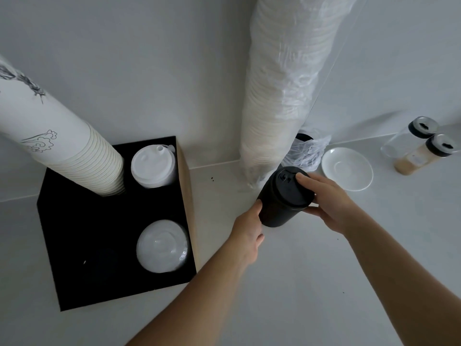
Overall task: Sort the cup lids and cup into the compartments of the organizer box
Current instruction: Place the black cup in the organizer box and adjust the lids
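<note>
A stack of black cup lids (282,198) stands tilted on the white counter, right of the black organizer box (74,221). My left hand (248,228) grips the stack low on its left side. My right hand (326,201) holds its top right edge, fingers over the uppermost lid. In the box, a tall stack of white paper cups (62,143) fills the far left compartment, white spouted lids (152,166) the far right one, and clear dome lids (162,245) the near right one. The near left compartment looks dark and I cannot tell what it holds.
A tall plastic-wrapped column of white lids (282,96) leans against the wall behind the black stack. A crumpled plastic bag (306,151), a white saucer (346,168) and two clear jars with black caps (419,148) sit at the right along the wall.
</note>
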